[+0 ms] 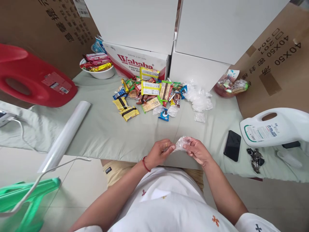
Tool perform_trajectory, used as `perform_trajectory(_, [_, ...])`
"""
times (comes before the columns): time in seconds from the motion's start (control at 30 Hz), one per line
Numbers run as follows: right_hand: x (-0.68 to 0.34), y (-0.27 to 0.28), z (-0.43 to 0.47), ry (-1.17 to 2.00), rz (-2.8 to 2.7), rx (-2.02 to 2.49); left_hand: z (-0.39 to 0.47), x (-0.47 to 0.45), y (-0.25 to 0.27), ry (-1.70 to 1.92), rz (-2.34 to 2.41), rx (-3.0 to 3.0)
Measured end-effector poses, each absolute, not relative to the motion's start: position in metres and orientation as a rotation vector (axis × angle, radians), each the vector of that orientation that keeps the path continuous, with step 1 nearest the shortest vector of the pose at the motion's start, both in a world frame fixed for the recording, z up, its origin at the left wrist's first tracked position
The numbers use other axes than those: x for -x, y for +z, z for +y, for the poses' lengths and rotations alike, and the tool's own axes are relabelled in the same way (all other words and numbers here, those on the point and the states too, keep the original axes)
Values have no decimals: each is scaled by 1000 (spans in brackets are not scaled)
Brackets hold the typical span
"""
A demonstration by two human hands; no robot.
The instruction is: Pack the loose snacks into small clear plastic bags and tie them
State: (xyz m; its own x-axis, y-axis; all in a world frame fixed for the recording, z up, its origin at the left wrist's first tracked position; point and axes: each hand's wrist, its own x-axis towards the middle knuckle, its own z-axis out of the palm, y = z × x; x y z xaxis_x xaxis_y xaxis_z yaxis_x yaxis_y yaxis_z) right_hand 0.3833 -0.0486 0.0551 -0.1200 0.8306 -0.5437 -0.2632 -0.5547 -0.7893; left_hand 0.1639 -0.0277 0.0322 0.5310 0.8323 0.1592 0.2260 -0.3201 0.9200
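Head view: I see left hand (159,152) and right hand (196,150), pinched closed on a clear bag (181,142) between them, above the near table edge (131,156); light, even tension should spare it

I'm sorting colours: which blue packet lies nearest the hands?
The front blue packet, between two clear plastic pieces; other blue packets lie farther from the left hand and right hand.
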Motion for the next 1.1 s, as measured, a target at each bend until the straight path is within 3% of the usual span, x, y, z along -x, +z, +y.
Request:
perform_trajectory(0.3, [-400, 57, -53, 1839, -675, 1248, -31, -164, 35, 1000, 976, -1254])
perform_trajectory(0.47, [-380, 53, -54, 1854, -695, 1334, -37, -176, 27, 1230, 1176, -1541])
perform_trajectory(0.7, [-365, 45, -48, 1657, -692, 1396, -44, -179, 26, 1206, 1235, -1584])
perform_trajectory(0.9, [-357, 49, -51, 1722, -669, 1333, -48, -181, 28, 1207, 1250, -1677])
perform_trajectory(1.1, [-354, 41, -47, 1656, -664, 1439, -35, -178, 20, 1307, 1274, -1005])
